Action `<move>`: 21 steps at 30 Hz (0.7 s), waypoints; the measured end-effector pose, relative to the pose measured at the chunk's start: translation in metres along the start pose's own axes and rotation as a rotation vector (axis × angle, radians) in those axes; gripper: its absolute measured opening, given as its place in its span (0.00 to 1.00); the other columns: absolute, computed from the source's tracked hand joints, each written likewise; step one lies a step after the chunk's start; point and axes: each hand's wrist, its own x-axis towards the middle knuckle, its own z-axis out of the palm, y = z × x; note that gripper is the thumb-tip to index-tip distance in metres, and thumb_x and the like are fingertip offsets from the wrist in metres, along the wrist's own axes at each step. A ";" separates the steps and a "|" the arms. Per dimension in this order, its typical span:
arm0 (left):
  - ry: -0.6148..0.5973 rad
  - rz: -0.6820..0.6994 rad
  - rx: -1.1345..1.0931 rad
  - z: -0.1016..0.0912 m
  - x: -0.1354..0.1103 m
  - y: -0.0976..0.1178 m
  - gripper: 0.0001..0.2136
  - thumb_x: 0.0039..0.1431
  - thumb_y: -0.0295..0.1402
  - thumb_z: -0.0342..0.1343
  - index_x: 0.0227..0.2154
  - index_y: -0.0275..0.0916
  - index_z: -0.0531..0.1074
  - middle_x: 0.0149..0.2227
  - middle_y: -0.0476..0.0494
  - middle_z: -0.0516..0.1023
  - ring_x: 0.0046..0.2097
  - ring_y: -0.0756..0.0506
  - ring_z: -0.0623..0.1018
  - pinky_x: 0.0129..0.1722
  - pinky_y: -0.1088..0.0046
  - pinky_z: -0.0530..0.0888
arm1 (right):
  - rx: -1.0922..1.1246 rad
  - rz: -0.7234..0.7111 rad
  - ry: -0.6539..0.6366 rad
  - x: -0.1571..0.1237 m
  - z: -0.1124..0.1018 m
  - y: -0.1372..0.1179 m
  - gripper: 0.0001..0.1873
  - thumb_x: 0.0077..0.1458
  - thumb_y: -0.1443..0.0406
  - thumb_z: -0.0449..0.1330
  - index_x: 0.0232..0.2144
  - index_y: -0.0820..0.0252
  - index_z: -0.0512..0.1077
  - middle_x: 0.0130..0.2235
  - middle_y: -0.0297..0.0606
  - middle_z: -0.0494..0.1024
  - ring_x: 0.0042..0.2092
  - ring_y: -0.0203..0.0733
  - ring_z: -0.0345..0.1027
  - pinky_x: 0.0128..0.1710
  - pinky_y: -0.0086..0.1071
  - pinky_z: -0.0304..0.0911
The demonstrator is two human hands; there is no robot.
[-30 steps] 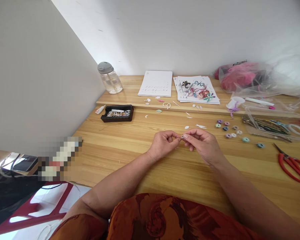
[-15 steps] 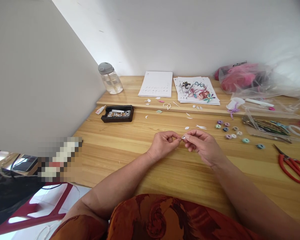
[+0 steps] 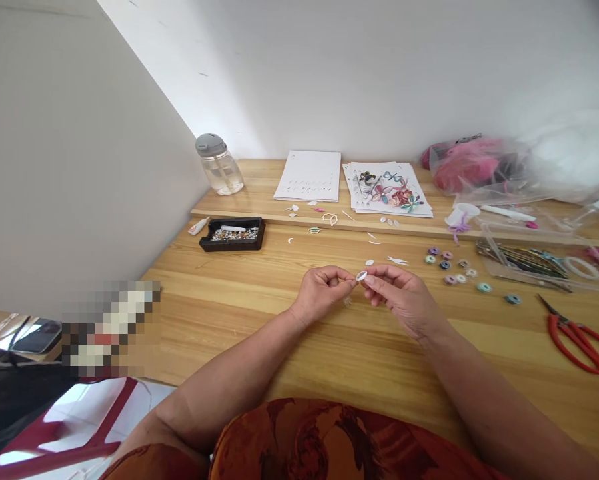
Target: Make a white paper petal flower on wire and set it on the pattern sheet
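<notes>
A small white petal-shaped piece with a darker rim or opening (image 3: 361,275) is held up between my hands, just above the wooden table (image 3: 259,293). Thumb and fingers of my right hand (image 3: 396,297) pinch its right end. My left hand (image 3: 322,291) is closed in a pinch at the piece's left tip; whether it grips that tip or something finer, such as thread, is too small to see. Just beyond my fingers lie a white oval cutout (image 3: 370,263) and some pointed white slips (image 3: 397,261).
Small thread spools (image 3: 484,287) and red-handled scissors (image 3: 579,340) lie to the right, near a clear plastic box (image 3: 524,260). A black tray of beads (image 3: 232,235), a glue tube (image 3: 198,226) and a bottle (image 3: 219,165) stand left. Papers (image 3: 308,175) rest on the back ledge.
The view has shifted slightly. More of the white piece shows between my fingertips, and it is turned more toward the camera. Both hands keep their pinch.
</notes>
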 end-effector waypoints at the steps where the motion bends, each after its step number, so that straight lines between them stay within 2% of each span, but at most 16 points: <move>1: -0.007 0.001 0.001 0.000 0.000 0.000 0.17 0.49 0.46 0.62 0.28 0.33 0.77 0.15 0.57 0.56 0.20 0.57 0.53 0.21 0.77 0.50 | 0.013 0.005 0.002 0.000 0.000 0.000 0.17 0.41 0.56 0.72 0.32 0.59 0.77 0.31 0.36 0.76 0.29 0.34 0.68 0.24 0.26 0.62; 6: -0.050 -0.012 0.012 0.001 -0.003 0.000 0.17 0.50 0.45 0.62 0.29 0.33 0.77 0.16 0.56 0.58 0.21 0.57 0.53 0.21 0.77 0.50 | 0.007 -0.023 0.008 0.000 0.002 0.000 0.13 0.44 0.57 0.71 0.26 0.60 0.75 0.25 0.34 0.73 0.27 0.33 0.65 0.23 0.25 0.60; 9: -0.075 -0.025 -0.029 0.000 -0.003 0.000 0.17 0.49 0.45 0.63 0.29 0.33 0.77 0.16 0.56 0.58 0.21 0.57 0.53 0.22 0.77 0.50 | -0.007 -0.051 0.003 -0.001 0.002 -0.001 0.13 0.46 0.57 0.70 0.26 0.59 0.75 0.25 0.34 0.73 0.27 0.33 0.65 0.23 0.25 0.60; 12: -0.082 -0.059 -0.166 0.000 -0.001 0.000 0.16 0.47 0.44 0.66 0.28 0.34 0.77 0.18 0.55 0.64 0.22 0.57 0.57 0.23 0.77 0.54 | 0.001 -0.077 -0.014 0.000 0.000 0.000 0.13 0.49 0.56 0.68 0.33 0.58 0.76 0.32 0.37 0.75 0.31 0.35 0.67 0.25 0.26 0.61; 15: -0.102 -0.152 -0.340 0.000 -0.001 0.001 0.16 0.44 0.44 0.68 0.29 0.35 0.77 0.23 0.51 0.71 0.22 0.57 0.60 0.24 0.77 0.57 | -0.026 -0.107 -0.053 0.000 -0.001 0.002 0.13 0.50 0.57 0.67 0.37 0.56 0.77 0.38 0.38 0.76 0.35 0.36 0.68 0.27 0.26 0.62; 21: -0.149 -0.249 -0.576 0.001 -0.003 0.004 0.13 0.41 0.38 0.71 0.28 0.36 0.77 0.28 0.48 0.75 0.28 0.55 0.68 0.27 0.78 0.61 | -0.071 -0.089 -0.079 -0.004 0.008 0.007 0.17 0.45 0.57 0.70 0.38 0.58 0.78 0.33 0.37 0.77 0.34 0.37 0.67 0.30 0.28 0.63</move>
